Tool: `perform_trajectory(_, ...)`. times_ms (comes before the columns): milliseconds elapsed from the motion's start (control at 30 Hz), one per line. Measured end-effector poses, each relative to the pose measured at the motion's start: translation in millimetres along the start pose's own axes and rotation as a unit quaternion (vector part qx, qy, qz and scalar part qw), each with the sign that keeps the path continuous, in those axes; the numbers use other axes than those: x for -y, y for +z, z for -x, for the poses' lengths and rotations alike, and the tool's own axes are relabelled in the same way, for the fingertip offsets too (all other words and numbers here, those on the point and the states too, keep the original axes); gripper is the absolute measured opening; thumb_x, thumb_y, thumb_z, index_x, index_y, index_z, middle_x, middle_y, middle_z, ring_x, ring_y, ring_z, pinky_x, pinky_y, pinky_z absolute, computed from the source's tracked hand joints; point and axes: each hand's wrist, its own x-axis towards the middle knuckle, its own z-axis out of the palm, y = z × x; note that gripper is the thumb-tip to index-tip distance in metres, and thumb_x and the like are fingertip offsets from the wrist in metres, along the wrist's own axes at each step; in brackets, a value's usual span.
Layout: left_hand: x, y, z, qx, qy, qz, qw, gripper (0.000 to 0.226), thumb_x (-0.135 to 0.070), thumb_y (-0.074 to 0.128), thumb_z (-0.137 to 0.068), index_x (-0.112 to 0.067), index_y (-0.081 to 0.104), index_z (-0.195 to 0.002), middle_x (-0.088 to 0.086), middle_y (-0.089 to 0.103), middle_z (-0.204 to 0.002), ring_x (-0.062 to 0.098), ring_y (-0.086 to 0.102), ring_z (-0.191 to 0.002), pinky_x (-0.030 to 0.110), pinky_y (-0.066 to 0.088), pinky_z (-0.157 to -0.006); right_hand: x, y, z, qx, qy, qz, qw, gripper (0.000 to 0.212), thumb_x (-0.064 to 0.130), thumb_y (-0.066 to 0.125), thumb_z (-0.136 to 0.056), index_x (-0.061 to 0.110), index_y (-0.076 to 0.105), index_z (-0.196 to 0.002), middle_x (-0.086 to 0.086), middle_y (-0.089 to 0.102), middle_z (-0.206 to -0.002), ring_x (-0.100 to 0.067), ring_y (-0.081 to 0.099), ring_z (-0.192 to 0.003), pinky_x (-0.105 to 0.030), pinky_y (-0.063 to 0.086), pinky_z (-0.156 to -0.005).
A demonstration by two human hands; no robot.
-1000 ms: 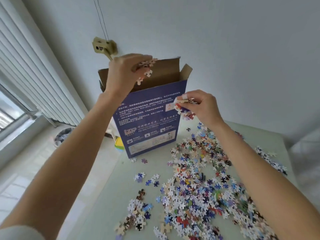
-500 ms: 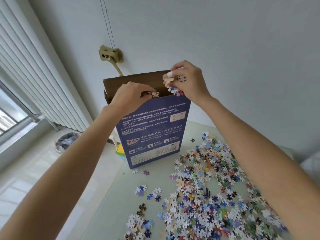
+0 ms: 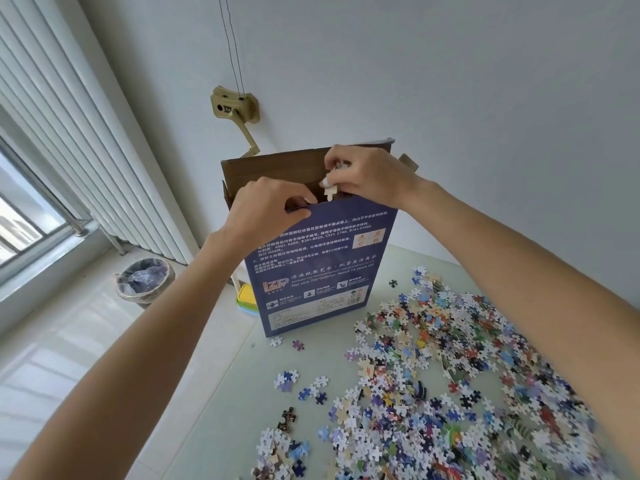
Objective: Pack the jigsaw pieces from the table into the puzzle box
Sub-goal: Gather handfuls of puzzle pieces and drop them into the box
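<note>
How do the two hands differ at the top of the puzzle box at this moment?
The left hand grips the front rim of the puzzle box and shows no jigsaw pieces; the right hand pinches pale jigsaw pieces over the opening. The left hand sits lower and nearer the box's left side; the right hand sits higher, towards its right side. Both have curled fingers and are at the open top.

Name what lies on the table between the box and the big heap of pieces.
Head view: two stray pieces, one white and one purple, lie just before the box; otherwise bare table up to the heap.
</note>
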Motion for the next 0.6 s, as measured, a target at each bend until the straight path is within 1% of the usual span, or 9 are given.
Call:
perform_trajectory(67,-1,2,1,-0.011,0.003,-0.005,1.000,0.018,-0.028,0.066,-0.084,-0.031,0.069,-0.101,-0.011,0.071,-0.089,0.009,0.064,-0.082,0.031,0.054,-0.070,0,0,1,0.028,0.048,-0.032,0.998,0.017,0.023,0.059,-0.088,0.016,0.072,-0.096,-0.005,0.063,-0.097,-0.020,0.061,-0.078,-0.032,0.047,-0.063)
perform_trajectory(133,-1,2,1,-0.015,0.002,-0.004,1.000,0.017,-0.028,0.066,-0.084,-0.031,0.069,-0.101,-0.010,0.071,-0.090,0.010,0.064,-0.082,0.033,0.054,-0.070,-1,0,1,0.052,0.104,-0.061,0.991,0.017,0.024,0.061,-0.087,0.018,0.071,-0.100,0.000,0.067,-0.098,-0.019,0.063,-0.086,-0.033,0.047,-0.071)
perform_trajectory(200,-1,3,1,-0.016,0.002,0.002,1.000,0.017,-0.027,0.065,-0.084,-0.030,0.070,-0.101,-0.010,0.071,-0.090,0.009,0.064,-0.081,0.034,0.055,-0.070,-2,2,2,0.071,0.140,-0.076,0.985,0.019,0.026,0.062,-0.087,0.020,0.071,-0.102,0.002,0.070,-0.101,-0.017,0.063,-0.093,-0.035,0.049,-0.079)
perform_trajectory(267,-1,3,1,-0.016,0.005,0.004,1.000,0.018,-0.027,0.065,-0.085,-0.030,0.070,-0.101,-0.009,0.071,-0.090,0.008,0.063,-0.080,0.033,0.056,-0.070,-1,3,2,0.073,0.163,-0.102,0.979,0.020,0.026,0.064,-0.085,0.020,0.070,-0.104,0.003,0.070,-0.105,-0.014,0.062,-0.098,-0.036,0.048,-0.086)
perform_trajectory(367,-1,3,1,-0.016,0.007,0.000,1.000,0.018,-0.028,0.065,-0.085,-0.029,0.069,-0.102,-0.009,0.071,-0.091,0.009,0.064,-0.081,0.034,0.056,-0.070,2,-1,0,0.058,0.180,-0.143,0.971,0.022,0.022,0.067,-0.084,0.018,0.069,-0.105,0.003,0.068,-0.109,-0.011,0.060,-0.103,-0.030,0.046,-0.092)
perform_trajectory(400,-1,3,1,-0.017,0.006,-0.001,1.000,0.018,-0.028,0.065,-0.085,-0.029,0.069,-0.103,-0.009,0.071,-0.091,0.010,0.064,-0.081,0.034,0.056,-0.070,3,-2,-1,0.050,0.180,-0.146,0.972,0.021,0.020,0.066,-0.084,0.017,0.069,-0.105,0.003,0.068,-0.108,-0.010,0.060,-0.102,-0.028,0.046,-0.091)
perform_trajectory(467,-1,3,2,-0.021,0.007,-0.004,1.000,0.020,-0.028,0.064,-0.085,-0.028,0.068,-0.106,-0.009,0.071,-0.092,0.011,0.065,-0.082,0.035,0.056,-0.071,8,-5,-2,0.028,0.173,-0.144,0.974,0.018,0.018,0.063,-0.087,0.016,0.070,-0.103,0.003,0.069,-0.106,-0.008,0.060,-0.098,-0.028,0.047,-0.089)
perform_trajectory(533,-3,4,3,-0.038,0.018,-0.015,0.999,0.022,-0.028,0.061,-0.087,-0.026,0.066,-0.109,-0.008,0.071,-0.092,0.012,0.066,-0.082,0.033,0.055,-0.070,16,-6,0,-0.011,0.168,-0.141,0.976,0.018,0.018,0.060,-0.089,0.015,0.070,-0.103,0.002,0.070,-0.104,-0.008,0.062,-0.095,-0.028,0.049,-0.086)
perform_trajectory(600,-6,4,6,-0.076,0.038,-0.046,0.995,0.021,-0.027,0.057,-0.090,-0.023,0.066,-0.109,-0.006,0.071,-0.093,0.015,0.066,-0.083,0.028,0.052,-0.066,27,-6,9,-0.073,0.160,-0.127,0.976,0.018,0.018,0.058,-0.090,0.014,0.070,-0.104,0.001,0.070,-0.102,-0.010,0.064,-0.093,-0.024,0.051,-0.081)
